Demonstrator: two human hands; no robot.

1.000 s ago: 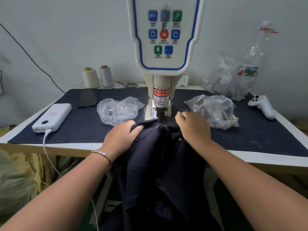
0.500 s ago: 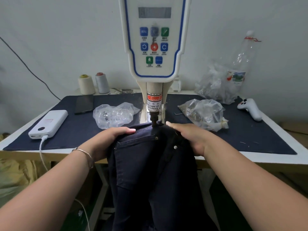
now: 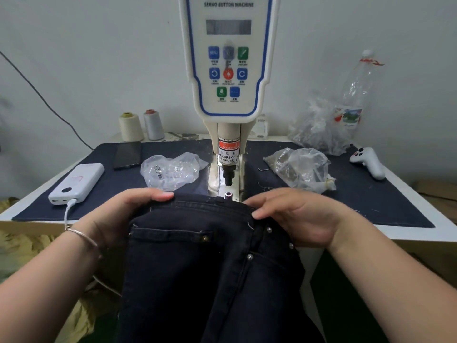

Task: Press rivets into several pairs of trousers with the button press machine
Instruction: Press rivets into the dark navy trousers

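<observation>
My left hand (image 3: 123,214) and right hand (image 3: 294,216) gripped the dark denim trousers (image 3: 202,263) at the waistband, just before the white button press machine (image 3: 228,70); several rivets (image 3: 249,256) already sat pressed, more pairs presumably remaining.

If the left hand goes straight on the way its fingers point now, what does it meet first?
Its fingers point right along the trousers' waistband, so probably the purple-topped die under the press; depth is unclear.

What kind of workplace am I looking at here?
Most likely a small garment-finishing workshop: a servo button machine on a cloth-covered table, thread cones by the wall, and dark trousers held at the press by both hands.
</observation>
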